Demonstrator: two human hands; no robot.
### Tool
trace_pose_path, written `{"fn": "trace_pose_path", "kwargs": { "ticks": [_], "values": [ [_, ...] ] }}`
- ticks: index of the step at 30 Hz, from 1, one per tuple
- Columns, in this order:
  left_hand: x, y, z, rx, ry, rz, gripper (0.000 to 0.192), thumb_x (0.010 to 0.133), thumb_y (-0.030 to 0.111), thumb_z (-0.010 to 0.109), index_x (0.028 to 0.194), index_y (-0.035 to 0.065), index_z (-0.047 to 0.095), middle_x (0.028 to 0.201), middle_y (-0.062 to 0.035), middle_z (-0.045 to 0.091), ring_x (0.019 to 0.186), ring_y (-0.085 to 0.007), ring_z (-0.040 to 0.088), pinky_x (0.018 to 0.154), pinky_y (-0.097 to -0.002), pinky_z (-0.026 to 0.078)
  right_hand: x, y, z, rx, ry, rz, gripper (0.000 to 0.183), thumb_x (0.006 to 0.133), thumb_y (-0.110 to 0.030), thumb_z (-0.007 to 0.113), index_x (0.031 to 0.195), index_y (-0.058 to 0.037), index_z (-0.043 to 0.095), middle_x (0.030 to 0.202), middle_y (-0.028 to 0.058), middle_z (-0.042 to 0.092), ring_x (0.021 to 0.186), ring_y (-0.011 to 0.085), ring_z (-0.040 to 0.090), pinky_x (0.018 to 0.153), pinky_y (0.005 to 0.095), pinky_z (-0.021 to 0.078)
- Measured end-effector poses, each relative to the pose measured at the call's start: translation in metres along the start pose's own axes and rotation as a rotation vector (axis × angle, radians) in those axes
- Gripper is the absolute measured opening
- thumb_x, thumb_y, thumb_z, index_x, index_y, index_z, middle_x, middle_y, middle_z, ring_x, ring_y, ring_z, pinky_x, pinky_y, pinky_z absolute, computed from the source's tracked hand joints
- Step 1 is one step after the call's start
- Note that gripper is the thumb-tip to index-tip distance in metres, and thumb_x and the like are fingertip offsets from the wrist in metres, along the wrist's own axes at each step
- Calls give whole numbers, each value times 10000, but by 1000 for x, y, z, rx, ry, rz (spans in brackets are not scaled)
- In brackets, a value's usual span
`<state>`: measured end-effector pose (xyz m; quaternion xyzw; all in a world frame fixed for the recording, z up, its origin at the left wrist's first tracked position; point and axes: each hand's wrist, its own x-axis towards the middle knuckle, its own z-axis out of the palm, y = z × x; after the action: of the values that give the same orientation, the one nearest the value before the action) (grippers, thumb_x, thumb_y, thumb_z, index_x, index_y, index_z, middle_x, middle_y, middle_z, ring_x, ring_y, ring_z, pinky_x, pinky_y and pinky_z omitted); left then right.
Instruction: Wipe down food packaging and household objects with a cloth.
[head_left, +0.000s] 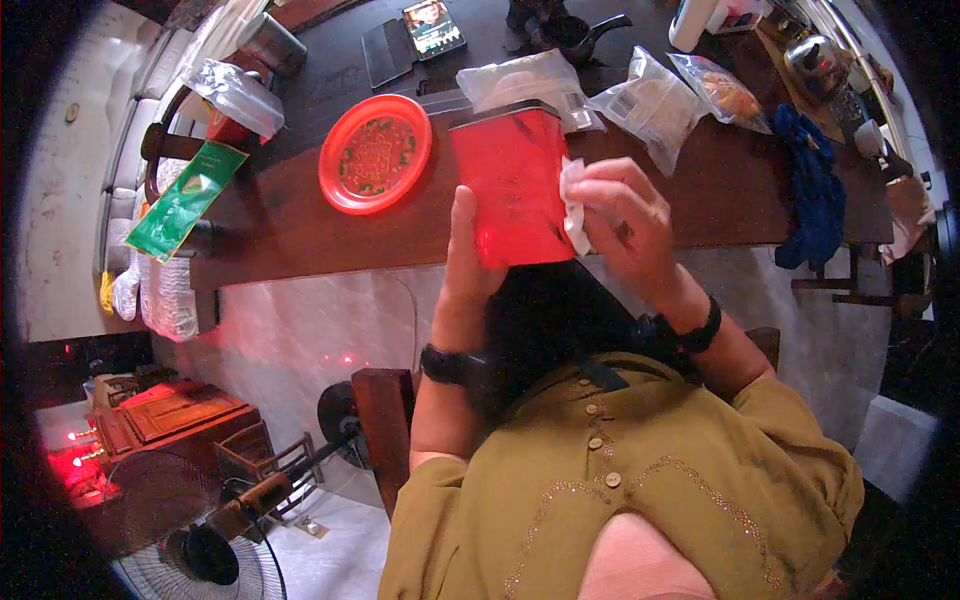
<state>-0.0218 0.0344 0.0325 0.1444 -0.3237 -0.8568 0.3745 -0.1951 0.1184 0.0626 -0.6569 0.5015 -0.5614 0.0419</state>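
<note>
A red box-shaped container (514, 187) with a dark rim at its far end is held up over the table's near edge. My left hand (469, 251) grips it from the left and below, the thumb lying along its side. In my right hand (626, 217) is a crumpled white tissue (574, 206), pinched by the fingers and pressed against the container's right side. To the left of the container lies a round red lid (376, 154) with a printed pattern. The container's underside and far wall are hidden.
Clear plastic bags (649, 101) with contents lie behind the container on the dark wooden table (300, 232). A phone (435, 28) in a folio case, a dark pan (574, 34) and a blue cloth (808, 187) are also there. Green packaging (187, 201) lies left; a fan (206, 551) stands lower left.
</note>
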Motion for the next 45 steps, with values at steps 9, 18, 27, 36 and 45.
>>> {"fn": "trace_pose_path", "kwargs": {
  "ticks": [9,18,27,36,45],
  "values": [
    [0,1,-12,-81,-1,-72,667,1041,507,395,1438,-29,399,1412,-195,534,1283,-306,555,1102,-447,433,-2,-2,1,44,40,-15,225,852,34,641,1055,-56,675,1039,136,653,937,302,661,817,377,537],
    [3,-3,-15,-108,-1,-82,635,1056,488,382,1459,-3,379,1448,-177,506,1307,-309,533,1114,-467,421,10,3,5,-20,78,-45,231,864,45,625,1072,-51,655,1079,125,635,976,285,640,846,363,510],
    [4,-1,-23,-180,-9,-75,675,1032,565,365,1450,37,416,1387,-174,562,1244,-319,579,1086,-488,444,-8,-13,4,-1,-25,-94,185,848,2,675,1015,-79,679,1015,94,642,914,296,619,809,390,518],
    [3,-2,-23,-119,-46,-70,657,1053,501,385,1484,6,349,1477,-161,482,1335,-290,509,1132,-454,403,24,5,12,-42,73,-107,182,852,2,678,1020,-67,674,1030,115,663,962,319,650,831,390,527],
    [4,0,-29,-168,-65,-99,688,1038,566,352,1444,15,416,1417,-161,542,1279,-287,558,1086,-452,448,-7,-14,9,-66,9,-127,166,851,-38,680,1008,-91,688,1025,101,635,913,301,615,804,390,519]
  ]
}}
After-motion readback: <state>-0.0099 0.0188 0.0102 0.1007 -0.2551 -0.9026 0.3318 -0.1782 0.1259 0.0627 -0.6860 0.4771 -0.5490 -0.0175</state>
